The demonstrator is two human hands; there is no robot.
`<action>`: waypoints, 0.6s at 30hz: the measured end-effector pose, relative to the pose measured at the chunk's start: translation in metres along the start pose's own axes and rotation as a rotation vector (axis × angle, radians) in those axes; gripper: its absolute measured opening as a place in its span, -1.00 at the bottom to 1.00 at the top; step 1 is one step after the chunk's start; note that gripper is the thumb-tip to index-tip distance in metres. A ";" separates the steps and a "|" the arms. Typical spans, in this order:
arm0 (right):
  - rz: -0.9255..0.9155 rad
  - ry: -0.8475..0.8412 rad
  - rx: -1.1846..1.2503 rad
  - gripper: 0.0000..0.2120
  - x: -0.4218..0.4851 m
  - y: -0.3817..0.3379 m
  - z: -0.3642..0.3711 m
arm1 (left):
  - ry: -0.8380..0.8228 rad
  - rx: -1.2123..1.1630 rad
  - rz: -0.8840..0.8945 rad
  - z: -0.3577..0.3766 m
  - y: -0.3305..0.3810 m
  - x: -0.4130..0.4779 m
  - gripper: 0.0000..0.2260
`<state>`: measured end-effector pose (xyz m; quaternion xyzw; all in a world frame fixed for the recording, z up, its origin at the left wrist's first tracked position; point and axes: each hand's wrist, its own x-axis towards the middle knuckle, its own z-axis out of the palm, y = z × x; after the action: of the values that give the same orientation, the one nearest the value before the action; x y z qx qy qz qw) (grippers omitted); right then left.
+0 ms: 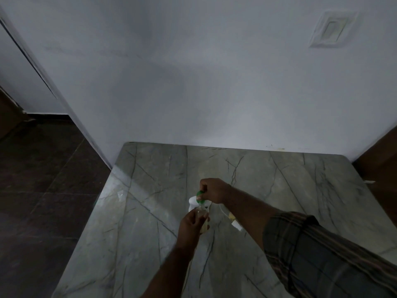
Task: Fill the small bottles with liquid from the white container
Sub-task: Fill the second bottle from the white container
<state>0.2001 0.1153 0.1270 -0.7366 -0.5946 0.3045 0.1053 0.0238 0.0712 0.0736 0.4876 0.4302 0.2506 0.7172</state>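
Note:
My left hand grips a small clear bottle with a little yellowish liquid at its bottom, held just above the table. My right hand pinches a green cap right over the bottle's neck. Behind the bottle stands the white container, mostly hidden by the hands. A thin white tube runs from it to the right, to a white and yellowish piece lying on the table under my right forearm.
The grey-green marble table stands against a white wall. Another small clear object lies near the table's left edge. Dark tiled floor lies to the left, and dark wood furniture at the right.

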 end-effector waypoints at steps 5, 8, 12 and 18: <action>-0.018 -0.001 -0.011 -0.75 0.002 -0.001 -0.007 | -0.013 0.005 0.006 0.000 0.003 -0.001 -0.81; -0.009 0.002 -0.015 -0.75 0.002 0.000 -0.004 | -0.009 -0.002 0.006 0.001 0.003 -0.001 -0.79; 0.025 0.013 -0.014 -0.74 0.003 0.003 0.003 | -0.007 -0.006 -0.008 0.001 0.000 0.001 -0.79; -0.008 -0.011 -0.037 -0.74 0.004 -0.001 -0.005 | -0.008 0.013 0.001 0.001 0.002 0.001 -0.74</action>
<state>0.2023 0.1207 0.1296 -0.7344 -0.6037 0.2970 0.0895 0.0256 0.0721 0.0750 0.4936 0.4288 0.2462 0.7154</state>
